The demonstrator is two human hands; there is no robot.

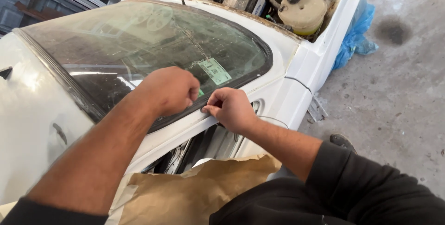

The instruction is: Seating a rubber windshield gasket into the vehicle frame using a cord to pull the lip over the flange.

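Nearest the camera, at 6 o'clock, a sheet of brown masking paper [194, 192] hangs crumpled over the car's door opening, its torn upper edge just below both wrists. Black sleeves frame it at 5 and 7 o'clock.

Above the paper, both hands meet on the white windscreen pillar [185, 127], at the lower edge of the windscreen [139, 44]. The left hand [169, 89] comes in from 8 o'clock, its fingers curled together into a loose fist, knuckles up, pressed against the black rubber seal [60, 79] where glass meets pillar. What the fingertips grip cannot be told; they are hidden under the hand. The right hand [232, 109] reaches from 4 o'clock, just beside the left and nearly touching it. Its fingers are pinched together against the pillar, seemingly on a thin pale strip [205, 119] lying along the painted edge, though the strip is too slim to make out surely.

Just past the hands, at 12 o'clock from them, a pale green sticker [214, 70] sits inside the glass near its corner.

Farther off, at 1 o'clock, the open engine bay shows a cream-coloured reservoir [302, 12] with a dark cap among hoses. At 2 o'clock a blue plastic bag [354, 37] lies on the grey concrete floor [398, 86] against the white wing, with a dark stain [393, 30] beyond it.
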